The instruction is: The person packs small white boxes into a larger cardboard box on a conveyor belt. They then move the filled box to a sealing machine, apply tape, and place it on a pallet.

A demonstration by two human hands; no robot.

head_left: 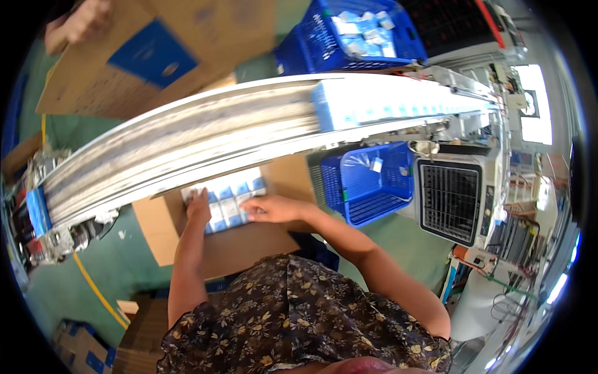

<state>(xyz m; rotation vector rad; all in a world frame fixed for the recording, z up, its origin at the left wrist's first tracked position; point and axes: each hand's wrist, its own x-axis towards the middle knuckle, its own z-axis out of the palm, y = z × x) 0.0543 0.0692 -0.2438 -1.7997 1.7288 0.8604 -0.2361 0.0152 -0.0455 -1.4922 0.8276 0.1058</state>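
Below the conveyor, an open cardboard carton [237, 249] holds rows of small blue-and-white boxes [227, 204]. My left hand [198, 204] is at the left end of these rows, its fingers pressed along their side. At the right end, my right hand [269, 209] has its thumb and fingers bent against the boxes. The block of boxes lies gripped between both hands. The conveyor's near edge hides the far part of the carton, and my fingertips are partly blurred.
The conveyor [187, 128] crosses in front, carrying a row of blue-and-white boxes [386, 103] on its right. A blue crate [374, 212] stands beside a fan-like grey unit [450, 201]. Beyond, another blue crate [317, 53] holds small packs. Someone's hand [87, 22] is at a large carton [218, 37].
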